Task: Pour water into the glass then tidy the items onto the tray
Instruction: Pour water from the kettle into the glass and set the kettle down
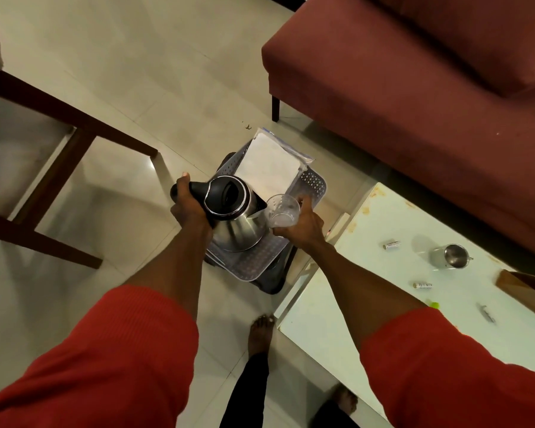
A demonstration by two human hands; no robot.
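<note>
Head view: we grip the kettle (pixel 233 211) by its black handle in our left hand (pixel 189 208), spout at the rim of the glass (pixel 282 211) our right hand (pixel 301 225) fingers clasp. Both hang over the tray (pixel 314 183). Pouring seems underway; next, we'd tilt further, steadily.

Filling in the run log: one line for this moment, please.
phase: pouring | left hand: grips kettle | right hand: holds glass | above tray

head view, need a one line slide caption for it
Left hand tilts a steel electric kettle toward the clear glass gripped by the right hand, above a perforated plastic tray.
</note>
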